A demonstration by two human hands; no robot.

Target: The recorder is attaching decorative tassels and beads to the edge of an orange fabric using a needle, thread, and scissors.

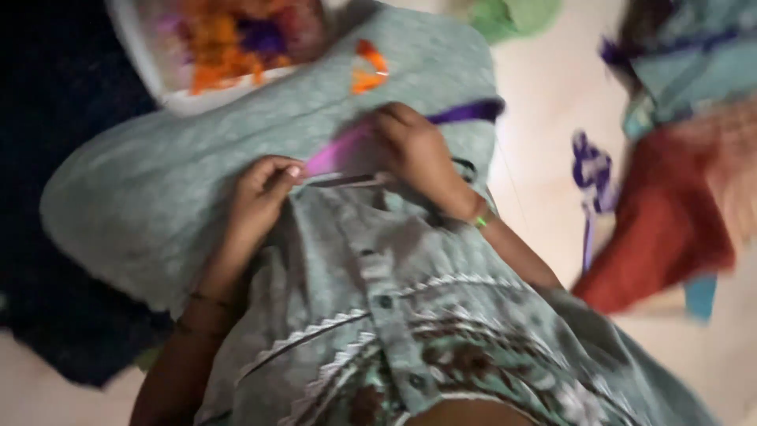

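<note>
Obs., L to R, frame blurred by motion.

White tray (142, 67), up and L of both hands, holds orange and purple cut pieces; detail too soft to sort.

L hand (260, 197): fingers curled, thumb and forefinger pinched on the L end of a pink strip (335, 154). Grip looks firm.

Pink strip: spans between the two hands, lying on the grey-green cloth (158, 197) over the lap. Appears flat and taut; cannot tell if folded.

Orange scrap (368, 69): loose on the cloth, just above R hand, apart from it.

R hand (414, 154): fingers bent down onto the R end of the strip, pressing it to the cloth. A purple strip (465, 112) runs out from under this hand to the R; whether gripped or merely covered, cannot tell. Green band (481, 221) at wrist.

Purple ribbon (590, 170) on pale floor, well R of R hand.

Judgement: step in hand is working the pink strip between both hands. To do well: keep L pinch near the end, R hand as anchor, even tension, strip kept off the shirt buttons below.
</note>
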